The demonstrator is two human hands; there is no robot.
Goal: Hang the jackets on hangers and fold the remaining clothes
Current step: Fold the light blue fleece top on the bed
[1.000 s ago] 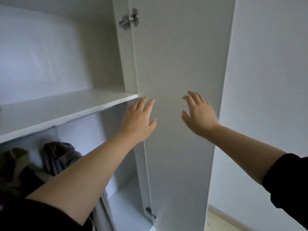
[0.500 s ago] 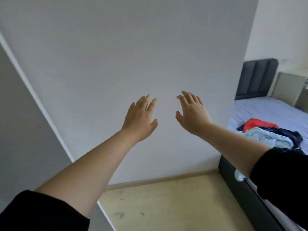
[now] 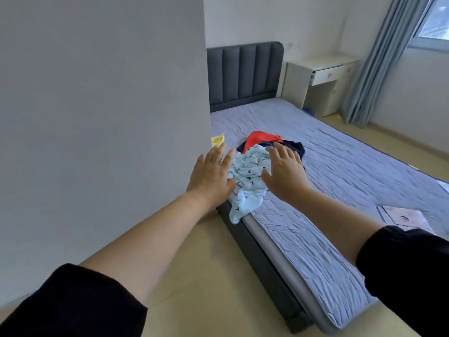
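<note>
Clothes (image 3: 247, 173) partly behind 2 hands (image 3: 211, 176) (image 3: 285, 173)

Crumpled clothes pile (image 3: 252, 171), perhaps three, on bed (image 3: 340, 171)

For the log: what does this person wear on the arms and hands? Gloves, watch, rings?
No gloves: neither the left hand nor the right hand shows a ring, and no watch sits at either wrist. Both forearms are uncovered. The left sleeve and the right sleeve are plain black cloth, ending near the elbows.
</note>
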